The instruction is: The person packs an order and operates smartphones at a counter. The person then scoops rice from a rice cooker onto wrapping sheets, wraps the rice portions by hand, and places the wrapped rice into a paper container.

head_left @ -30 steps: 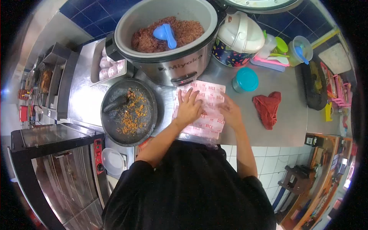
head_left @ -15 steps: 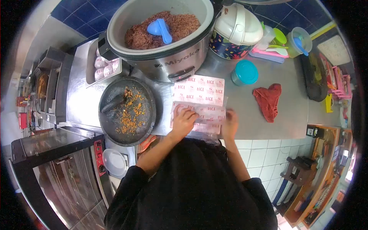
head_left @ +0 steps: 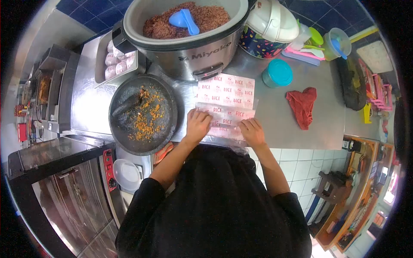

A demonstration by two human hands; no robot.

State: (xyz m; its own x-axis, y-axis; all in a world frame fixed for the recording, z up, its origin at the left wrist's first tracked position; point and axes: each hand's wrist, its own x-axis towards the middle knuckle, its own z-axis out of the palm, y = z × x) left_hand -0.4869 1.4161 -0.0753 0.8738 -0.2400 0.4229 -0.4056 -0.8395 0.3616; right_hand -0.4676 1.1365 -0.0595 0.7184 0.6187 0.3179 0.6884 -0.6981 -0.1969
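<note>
Pink-and-white printed paper (head_left: pixel 226 92) lies on the steel counter below the big rice cooker, with a folded or rolled band across its lower part. My left hand (head_left: pixel 198 124) has its fingers curled over the left end of that band. At the right end, my right hand (head_left: pixel 253 131) pinches the same paper with bent fingers. A clear plastic sheet (head_left: pixel 223 141) shows under the paper near the counter's front edge. Left of my left hand stands a stone mortar (head_left: pixel 144 116) holding orange crumbly paste and a pestle (head_left: pixel 125 105).
The rice cooker (head_left: pixel 193 53) holds brown rice and a blue scoop (head_left: pixel 185 19). A metal tray (head_left: pixel 100 69) of wrapped bundles is at the left. To the right are a patterned container (head_left: pixel 263 43), a teal-lidded jar (head_left: pixel 277 73) and a red cloth (head_left: pixel 302 107).
Both hands have come down to the paper's lower part, now folded into a band. My left hand has moved left to one end, my right hand to the other.
</note>
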